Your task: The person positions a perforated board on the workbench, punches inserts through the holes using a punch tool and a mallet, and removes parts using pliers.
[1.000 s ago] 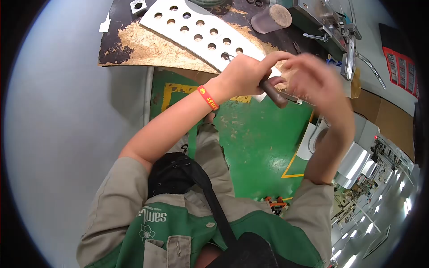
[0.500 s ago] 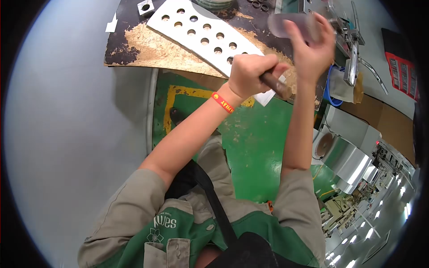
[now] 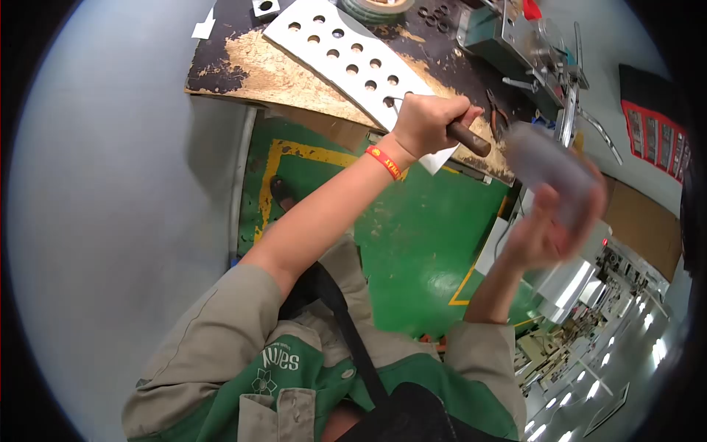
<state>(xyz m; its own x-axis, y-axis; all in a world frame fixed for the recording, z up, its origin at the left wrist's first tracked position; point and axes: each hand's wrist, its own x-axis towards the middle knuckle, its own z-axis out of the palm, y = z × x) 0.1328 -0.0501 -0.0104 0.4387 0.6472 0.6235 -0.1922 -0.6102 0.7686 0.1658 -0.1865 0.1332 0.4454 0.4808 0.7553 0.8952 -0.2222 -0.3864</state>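
Note:
My left hand [image 3: 427, 124], with a red wristband, is closed round a tool with a brown wooden handle [image 3: 470, 138]. A thin metal part of it shows above the fist, near a white board with rows of round holes [image 3: 342, 53]. The tool's kind is hidden by the fingers. My right hand [image 3: 541, 232] is wrapped round a greyish, rounded block [image 3: 549, 166], smeared by motion. This block is right of the handle and apart from it. The board lies at an angle on the worn workbench [image 3: 272, 81], one end jutting past its front edge.
A roll of tape [image 3: 377, 9] and several dark rings [image 3: 434, 15] lie at the back. A pair of pliers [image 3: 498, 116] rests right of the board. Beside it stands a metal machine with levers [image 3: 526, 48]. A square block with a hole [image 3: 266, 7] sits at the back left.
My right hand has swung down and to the right with the greyish block, away from the bench. My left hand keeps its grip on the tool near the board. The view has shifted slightly.

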